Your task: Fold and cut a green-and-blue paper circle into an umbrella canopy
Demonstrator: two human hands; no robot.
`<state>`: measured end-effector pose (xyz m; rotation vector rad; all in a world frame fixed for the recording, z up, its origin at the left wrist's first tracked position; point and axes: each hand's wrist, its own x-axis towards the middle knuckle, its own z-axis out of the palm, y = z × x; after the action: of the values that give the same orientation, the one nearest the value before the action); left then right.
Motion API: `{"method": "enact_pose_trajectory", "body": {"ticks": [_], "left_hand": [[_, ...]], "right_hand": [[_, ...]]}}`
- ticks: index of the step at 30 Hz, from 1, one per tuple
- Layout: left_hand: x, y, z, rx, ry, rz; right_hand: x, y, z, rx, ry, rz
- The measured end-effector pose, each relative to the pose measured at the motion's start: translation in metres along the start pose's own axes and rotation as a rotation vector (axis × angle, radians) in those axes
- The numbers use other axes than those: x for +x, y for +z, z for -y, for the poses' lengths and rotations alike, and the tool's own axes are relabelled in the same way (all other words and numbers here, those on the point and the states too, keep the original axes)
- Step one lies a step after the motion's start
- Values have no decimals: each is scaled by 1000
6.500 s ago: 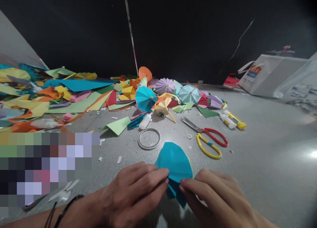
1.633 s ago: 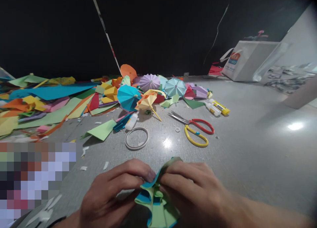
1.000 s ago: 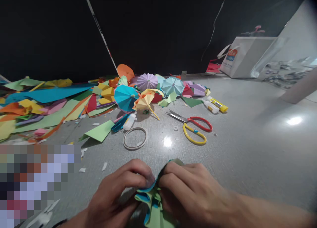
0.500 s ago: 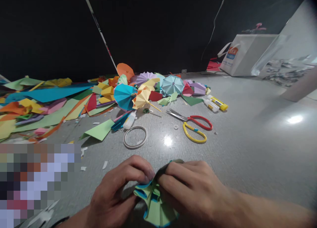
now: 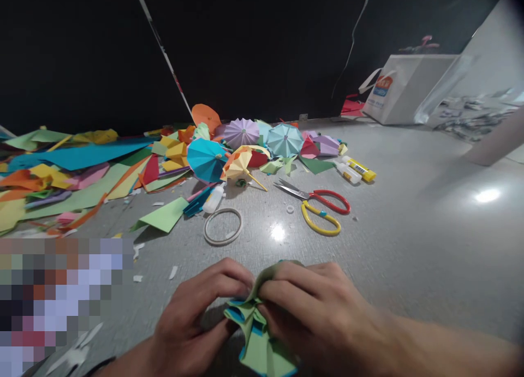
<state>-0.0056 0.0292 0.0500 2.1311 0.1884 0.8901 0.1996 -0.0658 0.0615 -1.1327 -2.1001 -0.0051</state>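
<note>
Between both hands, close to me at the bottom of the view, is a pleated green and blue paper (image 5: 265,347), its folds fanning downward. My left hand (image 5: 200,314) pinches its left side, fingers bent over the upper edge and thumb underneath. My right hand (image 5: 313,306) grips the folds from the right, fingers curled over the top. Parts of the paper are hidden behind the fingers. Beyond the hands lie a roll of thin tape (image 5: 223,240) and scissors (image 5: 309,197) with one red and one yellow handle, blades apart.
Small paper umbrellas, blue (image 5: 204,160), lilac (image 5: 242,132) and pale teal (image 5: 285,141), lie among coloured scraps. A glue bottle (image 5: 213,198) stands near a folded green sheet (image 5: 164,216). More glue (image 5: 360,169) lies right of them. A white bag (image 5: 403,90) stands at the back right.
The pleated paper has shifted and flexed slightly, with a fold now curving up between the hands. My right fingers have moved a little left. The small cream umbrella has turned slightly.
</note>
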Motion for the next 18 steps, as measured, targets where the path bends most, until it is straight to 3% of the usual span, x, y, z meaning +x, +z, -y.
{"method": "enact_pose_trajectory", "body": {"ticks": [6, 13, 18], "left_hand": [[-1, -2, -1, 28, 6, 13], [-1, -1, -1, 35, 18, -16], [-4, -1, 1, -9, 15, -7]], "right_hand": [[-3, 1, -2, 23, 92, 21], [-3, 5, 2, -46, 80, -37], [-3, 1, 1, -71, 72, 28]]}}
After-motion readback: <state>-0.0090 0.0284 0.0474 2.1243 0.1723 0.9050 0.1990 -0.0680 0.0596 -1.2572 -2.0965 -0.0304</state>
